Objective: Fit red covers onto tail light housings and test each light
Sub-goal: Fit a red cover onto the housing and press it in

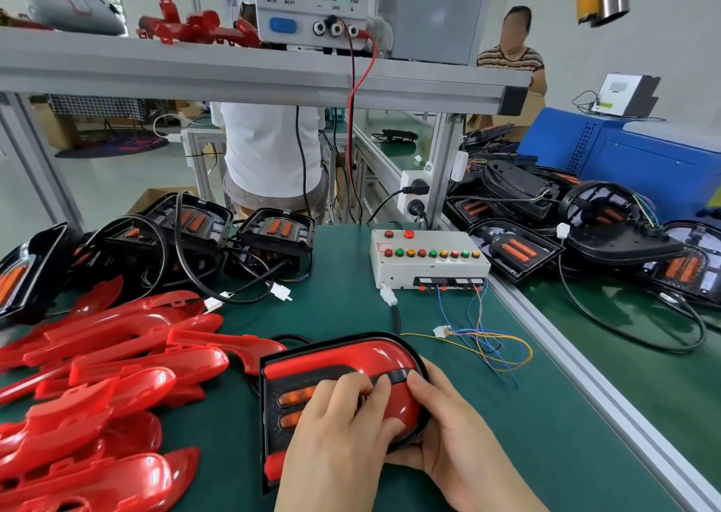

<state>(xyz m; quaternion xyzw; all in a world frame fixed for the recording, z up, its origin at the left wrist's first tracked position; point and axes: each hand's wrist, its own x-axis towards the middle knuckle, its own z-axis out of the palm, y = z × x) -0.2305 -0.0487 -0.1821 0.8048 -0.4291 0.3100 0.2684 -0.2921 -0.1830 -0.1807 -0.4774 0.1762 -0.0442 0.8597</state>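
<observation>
A black tail light housing (273, 406) with a glossy red cover (351, 355) on it lies on the green mat in front of me. My left hand (335, 441) lies flat on top, fingers pressing the cover and the orange lenses. My right hand (444, 433) grips the rounded right end of the housing, thumb on the cover. A heap of loose red covers (101, 375) fills the left side. Bare black housings (273, 234) with cables stand behind it.
A white test box (429, 261) with coloured buttons sits at centre right, loose wires and a connector (441, 331) trailing toward me. More housings (585, 230) pile on the conveyor at right. A power supply (312, 0) stands on the overhead shelf. People stand beyond the bench.
</observation>
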